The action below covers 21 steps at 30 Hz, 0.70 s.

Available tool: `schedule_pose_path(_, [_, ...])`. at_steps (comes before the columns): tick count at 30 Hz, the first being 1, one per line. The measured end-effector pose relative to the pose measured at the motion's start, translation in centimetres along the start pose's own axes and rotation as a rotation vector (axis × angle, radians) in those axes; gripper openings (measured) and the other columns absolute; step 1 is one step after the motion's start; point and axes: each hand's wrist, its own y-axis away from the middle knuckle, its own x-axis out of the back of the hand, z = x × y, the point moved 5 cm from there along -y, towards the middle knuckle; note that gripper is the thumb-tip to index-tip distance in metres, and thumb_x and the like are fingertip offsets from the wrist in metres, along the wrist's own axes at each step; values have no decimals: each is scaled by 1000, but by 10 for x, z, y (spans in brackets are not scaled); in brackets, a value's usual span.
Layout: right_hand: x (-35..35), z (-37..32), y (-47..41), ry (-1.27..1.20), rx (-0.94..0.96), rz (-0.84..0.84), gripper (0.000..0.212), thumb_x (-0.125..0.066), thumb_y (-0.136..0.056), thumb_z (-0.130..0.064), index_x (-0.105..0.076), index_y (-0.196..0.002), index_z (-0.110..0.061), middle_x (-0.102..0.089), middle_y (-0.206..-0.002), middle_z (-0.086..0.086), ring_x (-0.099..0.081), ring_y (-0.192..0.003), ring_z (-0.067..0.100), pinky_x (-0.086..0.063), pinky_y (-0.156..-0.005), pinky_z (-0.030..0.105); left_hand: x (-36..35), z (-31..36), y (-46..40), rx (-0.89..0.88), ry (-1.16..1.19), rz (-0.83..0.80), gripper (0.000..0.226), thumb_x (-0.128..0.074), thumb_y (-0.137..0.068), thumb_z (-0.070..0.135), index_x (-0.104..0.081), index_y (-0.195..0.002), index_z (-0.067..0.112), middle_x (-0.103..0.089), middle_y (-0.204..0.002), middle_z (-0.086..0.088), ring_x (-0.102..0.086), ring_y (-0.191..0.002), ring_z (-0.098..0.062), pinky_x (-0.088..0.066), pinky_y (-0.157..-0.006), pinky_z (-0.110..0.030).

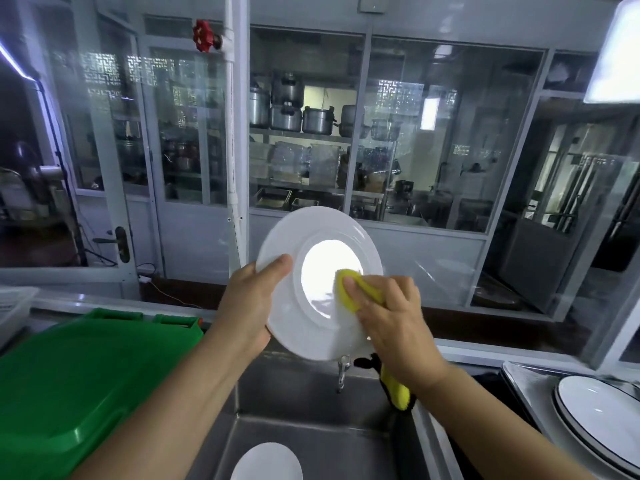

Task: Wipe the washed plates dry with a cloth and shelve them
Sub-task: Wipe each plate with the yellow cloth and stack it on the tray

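We hold a white plate (313, 268) tilted up on edge above the steel sink (304, 403), its face turned toward us. It is round, glossy and plain white, with a wide flat rim and a shallow round well that throws back a bright glare. Our left hand (251, 299) grips the plate's left edge, thumb laid over the front of the rim and palm cupping it from behind. Our right hand (391, 317) is curled round a yellow cloth (356, 292) and presses it against the plate's lower right, where well meets rim. The cloth's loose end, yellow with a dark trim, hangs below the plate, under our right wrist.

Directly below the plate a small tap spout (343, 370) sticks out over the sink, and a second white plate (266, 462) lies flat in the basin at the bottom of the view. Left of the plate a green plastic crate (79, 379) sits beside the sink. To the plate's lower right, a stack of white plates with dark rims (599, 420) rests on a metal tray on the table.

Behind the plate a white-framed glass partition (363, 220) runs across the view, with a white pipe carrying a red valve wheel (202, 35) above and to the plate's left. Through the glass we see shelves of metal pots (301, 112) and clear containers.
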Motion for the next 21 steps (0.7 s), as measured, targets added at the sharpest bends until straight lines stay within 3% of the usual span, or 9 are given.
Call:
schedule_pose_path(5, [9,5,-35,73,-100,42,42,-44,-95,-29,-53,-135,-20,-46,-120,2,-42,-97,28,-46,-79,48,-12,-9,7,18,-30,-72,10,-62,-87,22,-69,-92,17,-73,-90,-11,-67,-92,-34,-53,-82,-47])
schedule_pose_path(11, [1,-42,-22,29,104,43,39,-54,-96,-28,-48,-134,-26,-48,-117,0,-47,-93,28,-47,-74,44,-9,-11,4,42,30,-51,12,-62,-86,18,-73,-86,13,-73,-84,-15,-69,-80,-33,-54,-74,-43])
schedule_pose_path(15, [0,-33,16,24,169,-24,43,-60,-93,-24,-48,-135,-28,-47,-121,0,-44,-100,25,-47,-80,43,-2,-7,2,26,9,-32,14,-63,-84,20,-68,-93,11,-72,-89,-14,-66,-89,-35,-53,-81,-47])
schedule_pose_path(19, [9,11,18,-23,-104,-49,35,-54,-95,-30,-52,-126,-45,-48,-118,-7,-44,-104,16,-48,-88,40,-2,-3,7,27,-12,-85,9,-60,-87,15,-68,-91,12,-74,-84,-9,-68,-82,-30,-53,-78,-41])
schedule_pose_path(21, [18,21,7,-13,-104,8,40,-50,-94,-24,-52,-133,-32,-49,-117,1,-41,-101,21,-48,-85,41,-2,-4,9,36,-36,-115,10,-59,-88,15,-68,-92,12,-74,-85,-10,-69,-81,-29,-54,-78,-42])
